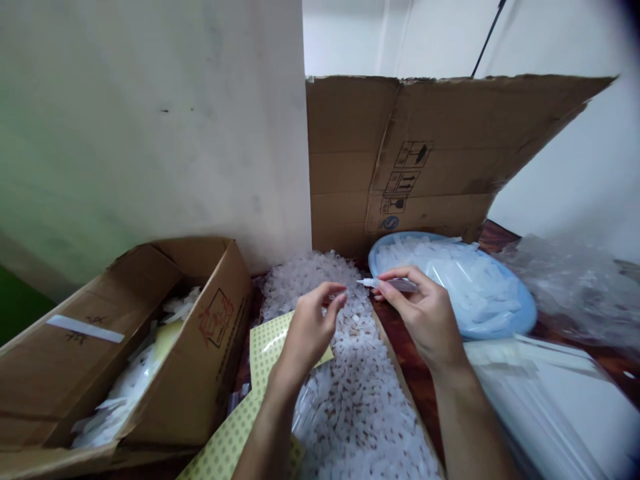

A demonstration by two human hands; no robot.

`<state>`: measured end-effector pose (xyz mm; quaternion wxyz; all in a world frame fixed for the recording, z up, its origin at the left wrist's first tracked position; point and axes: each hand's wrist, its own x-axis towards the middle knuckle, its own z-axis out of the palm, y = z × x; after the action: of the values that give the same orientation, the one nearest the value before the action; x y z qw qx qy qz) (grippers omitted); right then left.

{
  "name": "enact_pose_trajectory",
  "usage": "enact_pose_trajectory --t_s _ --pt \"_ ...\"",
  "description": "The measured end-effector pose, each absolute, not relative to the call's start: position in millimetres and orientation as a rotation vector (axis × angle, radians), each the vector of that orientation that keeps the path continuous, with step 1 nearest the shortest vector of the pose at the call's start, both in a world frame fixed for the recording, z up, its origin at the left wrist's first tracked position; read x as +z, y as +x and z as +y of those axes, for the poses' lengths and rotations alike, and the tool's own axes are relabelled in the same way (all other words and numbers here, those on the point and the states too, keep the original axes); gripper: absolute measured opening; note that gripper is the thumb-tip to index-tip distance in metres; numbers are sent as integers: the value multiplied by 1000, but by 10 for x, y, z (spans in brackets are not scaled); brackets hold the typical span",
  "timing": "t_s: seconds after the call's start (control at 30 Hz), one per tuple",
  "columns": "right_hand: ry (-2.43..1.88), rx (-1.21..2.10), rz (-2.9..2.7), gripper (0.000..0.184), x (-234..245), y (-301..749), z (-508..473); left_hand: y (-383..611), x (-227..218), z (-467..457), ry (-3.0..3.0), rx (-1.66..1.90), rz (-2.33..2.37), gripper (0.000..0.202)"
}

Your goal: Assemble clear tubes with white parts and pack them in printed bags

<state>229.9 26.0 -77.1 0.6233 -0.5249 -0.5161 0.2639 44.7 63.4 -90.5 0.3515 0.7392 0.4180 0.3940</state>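
My right hand point(420, 310) pinches a slim clear tube with a white tip point(387, 285), pointing left. My left hand point(313, 327) is pinched just left of that tip, fingers closed on a tiny clear cap point(334, 294) that I can barely make out. Both hands hover over a heap of small white plastic pieces point(350, 393) on the table.
An open cardboard box point(200, 333) with white scraps stands at the left. A yellow dotted sheet point(260, 347) lies under my left arm. A blue basin point(500, 320) of bagged parts sits right, a cardboard flap point(425, 160) behind, plastic bags point(570, 287) far right.
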Motion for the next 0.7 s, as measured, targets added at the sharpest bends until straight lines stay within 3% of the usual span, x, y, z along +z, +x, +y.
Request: enact_pose_trajectory --t_s 0.27,0.57,0.7 --pt "-1017 719 -1325 13 -644 2143 173 384 -609 500 1722 1115 856 24" --pt "-1081 935 -1155 36 -692 2134 217 427 -524 429 1885 1246 822 17" --pt "-965 879 -1206 42 -722 2146 221 408 -510 437 1834 1277 890 16"
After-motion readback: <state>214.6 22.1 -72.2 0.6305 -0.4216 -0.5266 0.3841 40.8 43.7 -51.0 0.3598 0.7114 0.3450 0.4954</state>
